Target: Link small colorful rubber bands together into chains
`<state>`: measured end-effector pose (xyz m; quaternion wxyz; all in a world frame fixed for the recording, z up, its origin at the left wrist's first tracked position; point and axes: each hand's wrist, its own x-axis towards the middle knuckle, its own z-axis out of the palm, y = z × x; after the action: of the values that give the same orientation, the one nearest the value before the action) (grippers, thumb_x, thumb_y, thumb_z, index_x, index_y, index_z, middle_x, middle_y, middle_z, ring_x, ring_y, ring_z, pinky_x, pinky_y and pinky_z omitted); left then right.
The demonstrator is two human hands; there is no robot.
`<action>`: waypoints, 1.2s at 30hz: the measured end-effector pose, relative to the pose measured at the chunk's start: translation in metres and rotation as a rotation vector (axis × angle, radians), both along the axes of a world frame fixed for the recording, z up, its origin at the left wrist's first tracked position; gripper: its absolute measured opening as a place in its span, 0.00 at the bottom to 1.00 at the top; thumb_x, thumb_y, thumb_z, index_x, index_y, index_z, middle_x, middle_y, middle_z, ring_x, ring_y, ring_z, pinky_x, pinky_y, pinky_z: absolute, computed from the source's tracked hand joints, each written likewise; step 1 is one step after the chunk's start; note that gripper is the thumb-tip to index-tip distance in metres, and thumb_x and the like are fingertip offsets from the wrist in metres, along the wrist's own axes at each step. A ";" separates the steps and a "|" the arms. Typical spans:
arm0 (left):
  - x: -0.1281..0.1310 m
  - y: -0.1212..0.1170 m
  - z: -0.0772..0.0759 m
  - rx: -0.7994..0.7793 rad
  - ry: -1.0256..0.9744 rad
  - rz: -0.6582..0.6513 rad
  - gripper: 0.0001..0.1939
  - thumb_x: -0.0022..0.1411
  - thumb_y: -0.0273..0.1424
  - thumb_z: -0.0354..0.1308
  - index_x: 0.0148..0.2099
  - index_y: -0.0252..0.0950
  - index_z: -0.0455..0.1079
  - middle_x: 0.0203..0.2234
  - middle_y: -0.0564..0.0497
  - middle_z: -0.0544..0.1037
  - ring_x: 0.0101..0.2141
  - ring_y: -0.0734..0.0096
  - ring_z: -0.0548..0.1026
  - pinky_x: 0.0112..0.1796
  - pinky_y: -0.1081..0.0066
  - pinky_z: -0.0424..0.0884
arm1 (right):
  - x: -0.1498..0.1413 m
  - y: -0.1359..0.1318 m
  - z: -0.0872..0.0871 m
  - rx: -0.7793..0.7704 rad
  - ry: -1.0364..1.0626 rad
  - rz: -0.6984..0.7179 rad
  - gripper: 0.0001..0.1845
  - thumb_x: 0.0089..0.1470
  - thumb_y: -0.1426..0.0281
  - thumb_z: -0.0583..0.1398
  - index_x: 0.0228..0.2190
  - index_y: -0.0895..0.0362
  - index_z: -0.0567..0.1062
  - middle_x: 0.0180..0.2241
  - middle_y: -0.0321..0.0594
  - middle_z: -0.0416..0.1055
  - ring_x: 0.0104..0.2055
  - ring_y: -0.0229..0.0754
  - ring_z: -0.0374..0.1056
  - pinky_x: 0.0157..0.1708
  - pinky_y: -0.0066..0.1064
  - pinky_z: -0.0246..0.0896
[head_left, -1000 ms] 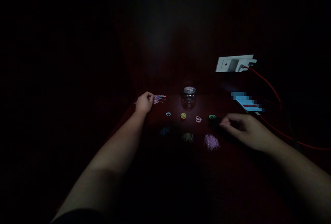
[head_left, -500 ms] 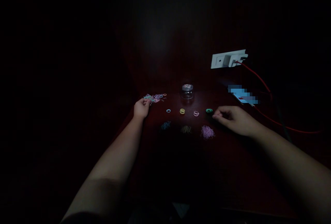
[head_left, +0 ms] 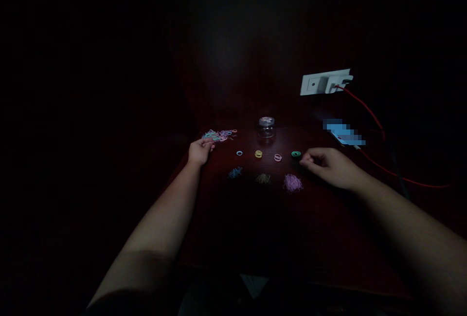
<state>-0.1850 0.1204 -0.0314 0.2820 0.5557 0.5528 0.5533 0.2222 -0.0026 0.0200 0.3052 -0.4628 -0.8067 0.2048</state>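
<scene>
At the far left of the dark red tabletop, my left hand [head_left: 200, 151] is at the near edge of a mixed pile of small elastic hair bands [head_left: 222, 135]. Its index finger stretches over the bands, apart from the thumb. On the right, my right hand [head_left: 323, 162] has thumb and fingertips closed together beside a small group of green hair bands [head_left: 296, 154]; anything between them is too dark to see. Leftward from there lie pink hair bands [head_left: 278, 158], yellow hair bands [head_left: 258, 154] and a light blue hair band [head_left: 239, 153].
Nearer me lie heaps of thin rubber bands: blue [head_left: 235, 173], brownish [head_left: 263, 178] and purple [head_left: 293, 183]. A clear lidded jar [head_left: 266, 127] stands behind. At right are a phone [head_left: 343, 132], a red cable [head_left: 365, 106] and a wall socket with plug [head_left: 324, 82].
The fingers of my left hand have loosened from a pinch, and the index finger now reaches over the pile. My right hand stays by the green bands. The view has shifted slightly.
</scene>
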 end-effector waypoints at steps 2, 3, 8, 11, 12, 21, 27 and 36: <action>0.001 0.000 0.001 -0.005 -0.015 0.012 0.15 0.56 0.28 0.56 0.45 0.26 0.73 0.31 0.43 0.80 0.27 0.76 0.76 0.33 0.74 0.72 | 0.000 0.000 0.000 -0.003 0.000 -0.002 0.15 0.54 0.58 0.57 0.26 0.58 0.71 0.23 0.35 0.65 0.25 0.36 0.59 0.25 0.28 0.54; 0.001 0.000 0.001 -0.004 -0.018 0.016 0.15 0.56 0.27 0.56 0.46 0.26 0.72 0.32 0.44 0.80 0.27 0.76 0.76 0.33 0.74 0.72 | 0.000 0.001 -0.001 -0.002 0.000 -0.004 0.15 0.54 0.58 0.57 0.26 0.58 0.71 0.23 0.35 0.65 0.25 0.36 0.59 0.25 0.28 0.54; 0.002 -0.002 0.003 0.030 -0.053 0.018 0.17 0.56 0.27 0.58 0.48 0.27 0.71 0.34 0.42 0.80 0.28 0.76 0.77 0.34 0.74 0.73 | -0.001 0.001 -0.001 0.003 0.002 0.000 0.16 0.54 0.57 0.56 0.25 0.58 0.71 0.22 0.34 0.63 0.25 0.35 0.58 0.25 0.28 0.54; 0.003 -0.004 0.004 0.080 -0.068 0.003 0.16 0.55 0.29 0.60 0.46 0.26 0.71 0.33 0.41 0.80 0.29 0.74 0.77 0.34 0.73 0.73 | -0.003 0.000 -0.001 0.004 0.005 0.012 0.16 0.54 0.58 0.56 0.25 0.58 0.70 0.22 0.34 0.62 0.25 0.35 0.57 0.25 0.27 0.54; 0.004 -0.005 0.005 0.089 -0.066 0.002 0.16 0.55 0.30 0.60 0.45 0.26 0.72 0.32 0.41 0.80 0.30 0.73 0.77 0.34 0.73 0.73 | -0.004 0.000 -0.001 0.002 0.010 0.017 0.16 0.54 0.58 0.56 0.25 0.58 0.70 0.22 0.34 0.62 0.25 0.35 0.57 0.25 0.27 0.53; 0.028 -0.045 0.021 0.148 0.110 0.026 0.15 0.58 0.34 0.58 0.44 0.30 0.74 0.40 0.41 0.79 0.41 0.64 0.77 0.44 0.66 0.73 | -0.007 0.008 -0.009 0.068 0.045 -0.014 0.15 0.52 0.60 0.57 0.22 0.58 0.69 0.21 0.34 0.64 0.24 0.35 0.57 0.25 0.27 0.51; 0.091 -0.087 0.053 0.383 0.305 0.018 0.13 0.60 0.36 0.57 0.43 0.36 0.77 0.42 0.47 0.78 0.44 0.64 0.75 0.49 0.65 0.69 | -0.014 0.008 -0.009 0.113 0.076 -0.055 0.10 0.50 0.64 0.58 0.24 0.58 0.72 0.21 0.35 0.67 0.24 0.34 0.59 0.25 0.26 0.50; 0.204 -0.124 0.050 0.188 -0.147 -0.309 0.12 0.55 0.33 0.61 0.41 0.35 0.76 0.29 0.49 0.80 0.30 0.70 0.76 0.32 0.71 0.72 | -0.028 -0.012 0.004 0.174 0.159 0.008 0.15 0.50 0.63 0.62 0.38 0.57 0.70 0.23 0.32 0.65 0.23 0.33 0.59 0.24 0.25 0.50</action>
<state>0.0195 -0.0040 0.0184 0.3501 0.6160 0.3846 0.5917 0.1946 -0.0146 0.0238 0.4064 -0.4134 -0.7966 0.1713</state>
